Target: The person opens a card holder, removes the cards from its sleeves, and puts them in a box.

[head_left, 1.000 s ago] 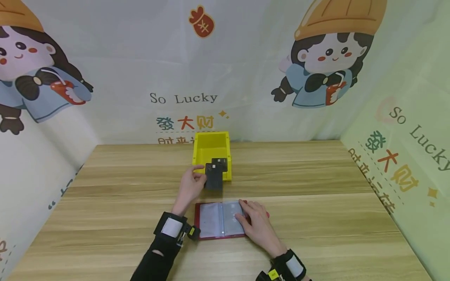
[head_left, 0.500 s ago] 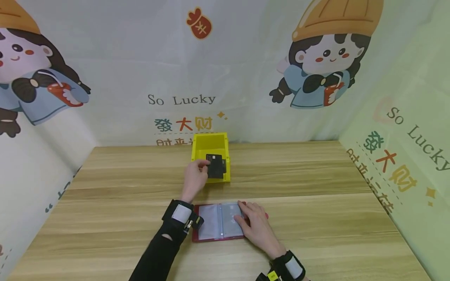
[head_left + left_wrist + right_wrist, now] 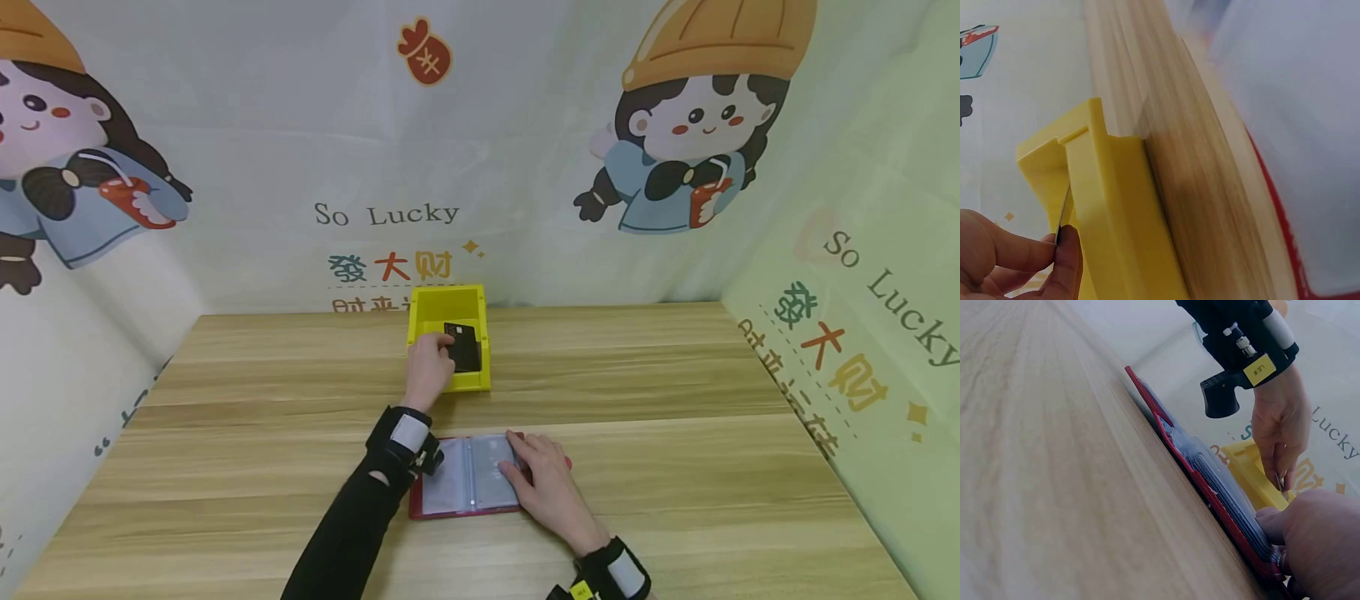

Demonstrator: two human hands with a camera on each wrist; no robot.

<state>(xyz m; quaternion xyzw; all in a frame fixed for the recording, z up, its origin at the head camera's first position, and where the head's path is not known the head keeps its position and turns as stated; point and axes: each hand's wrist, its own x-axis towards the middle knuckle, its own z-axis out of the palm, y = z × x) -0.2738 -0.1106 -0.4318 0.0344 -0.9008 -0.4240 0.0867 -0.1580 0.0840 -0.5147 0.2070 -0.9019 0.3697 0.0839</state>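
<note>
Head view: sitting at frame centre on the wooden table (image 3: 675,392), a yellow bin (image 3: 448,337), holding black cards (image 3: 463,347) inside its open top. Reaching into that bin, the left hand (image 3: 429,365), fingers curled and pinching the left edge of the black cards, the cards lying just right of the fingertips and over the bin's floor. Lying open below, toward lower centre, a red card holder (image 3: 471,476) with clear sleeves, well apart from the bin. Pressing flat on its right page, the right hand (image 3: 545,487), fingers straight and relaxed, gripping nothing. Left wrist view: showing at lower left, the left hand (image 3: 1004,259) pinching a thin card edge (image 3: 1064,206) between thumb and fingers, right against the bin wall (image 3: 1116,219). Right wrist view: lying edge-on along the diagonal, the card holder (image 3: 1210,481); resting on it at lower right, the right hand (image 3: 1319,544); hanging over the bin (image 3: 1254,475) at upper right, the left hand (image 3: 1282,428).
</note>
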